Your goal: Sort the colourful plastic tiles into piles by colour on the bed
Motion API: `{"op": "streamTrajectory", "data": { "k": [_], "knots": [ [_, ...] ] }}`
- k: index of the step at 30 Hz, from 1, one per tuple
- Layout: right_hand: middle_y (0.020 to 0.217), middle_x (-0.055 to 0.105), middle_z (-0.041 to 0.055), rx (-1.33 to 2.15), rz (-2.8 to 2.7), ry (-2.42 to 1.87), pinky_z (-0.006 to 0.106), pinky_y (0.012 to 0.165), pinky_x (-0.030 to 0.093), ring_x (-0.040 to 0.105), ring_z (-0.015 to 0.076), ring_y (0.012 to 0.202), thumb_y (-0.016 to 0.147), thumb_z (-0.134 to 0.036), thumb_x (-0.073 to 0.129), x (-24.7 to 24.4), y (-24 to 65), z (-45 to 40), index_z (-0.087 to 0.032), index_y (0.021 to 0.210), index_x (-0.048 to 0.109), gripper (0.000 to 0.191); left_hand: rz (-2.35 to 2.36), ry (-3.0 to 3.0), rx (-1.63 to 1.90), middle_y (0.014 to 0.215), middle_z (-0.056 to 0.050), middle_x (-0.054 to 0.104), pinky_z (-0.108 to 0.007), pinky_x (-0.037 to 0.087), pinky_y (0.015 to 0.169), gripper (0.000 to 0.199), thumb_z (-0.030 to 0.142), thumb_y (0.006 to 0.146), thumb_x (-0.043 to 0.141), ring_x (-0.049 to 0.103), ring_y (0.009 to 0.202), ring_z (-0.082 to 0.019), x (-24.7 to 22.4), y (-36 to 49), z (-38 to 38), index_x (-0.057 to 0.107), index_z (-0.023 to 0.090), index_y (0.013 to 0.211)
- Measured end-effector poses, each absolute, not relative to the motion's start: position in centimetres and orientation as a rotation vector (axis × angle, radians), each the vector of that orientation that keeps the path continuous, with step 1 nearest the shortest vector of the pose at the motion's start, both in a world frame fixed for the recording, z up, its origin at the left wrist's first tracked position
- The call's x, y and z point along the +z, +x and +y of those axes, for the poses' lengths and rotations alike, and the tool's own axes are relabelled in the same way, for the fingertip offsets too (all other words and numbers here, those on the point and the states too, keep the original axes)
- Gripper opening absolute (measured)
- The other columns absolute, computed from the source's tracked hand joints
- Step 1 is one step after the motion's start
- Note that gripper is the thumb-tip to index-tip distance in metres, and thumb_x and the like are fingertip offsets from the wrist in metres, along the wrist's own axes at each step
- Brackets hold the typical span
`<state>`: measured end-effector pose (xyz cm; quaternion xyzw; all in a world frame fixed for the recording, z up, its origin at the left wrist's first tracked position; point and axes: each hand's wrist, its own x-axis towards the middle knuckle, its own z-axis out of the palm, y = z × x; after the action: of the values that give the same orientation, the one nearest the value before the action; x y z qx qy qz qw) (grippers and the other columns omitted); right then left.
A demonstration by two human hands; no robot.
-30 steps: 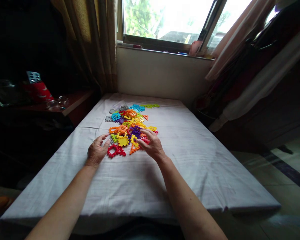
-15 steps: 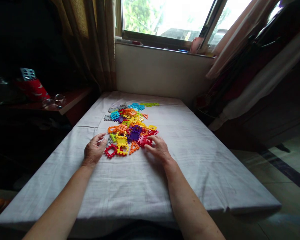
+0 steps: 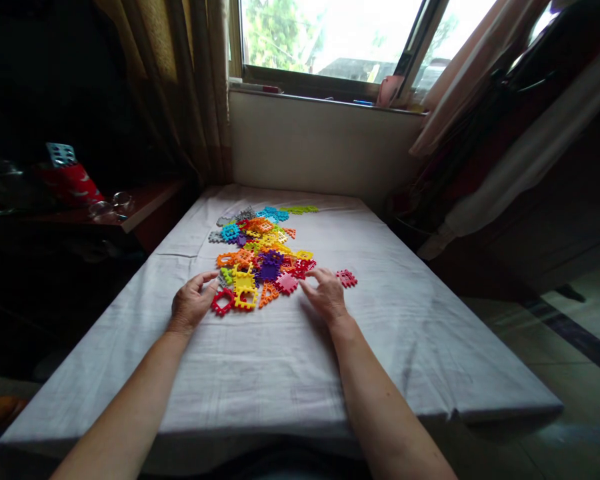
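Note:
A heap of colourful plastic interlocking tiles lies on the cloth-covered table (image 3: pixel 260 373). My left hand (image 3: pixel 193 300) is at the heap's left edge, fingers loosely curved and apart, close to a red ring-shaped tile (image 3: pixel 214 305). At the heap's right side is my right hand (image 3: pixel 327 293), thumb and fingers parted and no tile visible between them. Its fingertips are near a pinkish-red square tile (image 3: pixel 287 283) and some red tiles (image 3: pixel 304 268). A separate red tile (image 3: pixel 347 278) lies just right of that hand. Yellow tiles (image 3: pixel 244 280) and a purple tile (image 3: pixel 269 272) are mid-heap.
Grey, blue and green tiles (image 3: pixel 300 209) spread toward the far end. Left of the table, a dark wooden shelf (image 3: pixel 150 200) bears eyeglasses (image 3: pixel 111 207) and a red container (image 3: pixel 75 185). Hanging clothes (image 3: pixel 505 167) are at the right; a window (image 3: pixel 330 40) is ahead.
A red tile now lies apart, right of the heap. My right hand has shifted slightly right, away from the heap, uncovering the pinkish-red square tile. My left hand has barely moved.

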<state>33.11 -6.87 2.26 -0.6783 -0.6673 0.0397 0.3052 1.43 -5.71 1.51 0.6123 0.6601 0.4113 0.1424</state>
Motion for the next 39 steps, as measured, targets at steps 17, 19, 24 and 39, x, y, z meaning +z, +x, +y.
{"op": "streamTrajectory", "data": {
  "k": [17,19,24,39],
  "knots": [
    [0.108,0.07,0.0059,0.147,-1.89,-1.753,0.035,0.091,0.042,0.06,0.0233,0.103,0.082,-0.035,0.071,2.1,30.9,-7.1,-0.025,0.098,0.07,0.019,1.905,1.768,1.187,0.063,0.001,0.064,-0.024,0.042,0.053,0.046,0.055,0.076,0.053,0.055,0.058,-0.016,1.4,1.4,-5.7,0.076,0.023,0.099],
    [0.109,0.07,0.0067,0.104,-1.79,-1.775,0.036,0.095,0.042,0.059,0.0242,0.105,0.083,-0.035,0.07,2.2,32.4,-6.8,-0.025,0.102,0.07,0.022,1.905,1.766,1.191,0.064,0.001,0.065,-0.024,0.043,0.054,0.046,0.055,0.076,0.052,0.056,0.059,-0.016,1.4,1.4,-5.7,0.076,0.023,0.1],
    [0.111,0.067,0.0136,0.012,-1.338,-2.153,0.045,0.095,0.044,0.058,0.0307,0.107,0.082,-0.036,0.068,2.1,37.6,-6.3,-0.022,0.106,0.073,0.028,1.91,1.775,1.175,0.063,0.0,0.064,-0.025,0.044,0.055,0.049,0.056,0.077,0.051,0.055,0.057,-0.016,1.3,1.4,-5.6,0.075,0.022,0.102],
    [0.139,0.052,0.018,-0.072,-1.17,-2.196,0.056,0.103,0.038,0.045,0.037,0.128,0.083,-0.022,0.054,1.2,38.7,-6.4,-0.021,0.123,0.069,0.043,1.761,2.295,0.568,0.143,-0.009,0.059,-0.056,0.026,0.118,0.062,0.064,0.07,0.067,0.045,0.139,-0.033,0.0,-1.8,-5.4,0.067,0.03,0.122]
  ]
}}
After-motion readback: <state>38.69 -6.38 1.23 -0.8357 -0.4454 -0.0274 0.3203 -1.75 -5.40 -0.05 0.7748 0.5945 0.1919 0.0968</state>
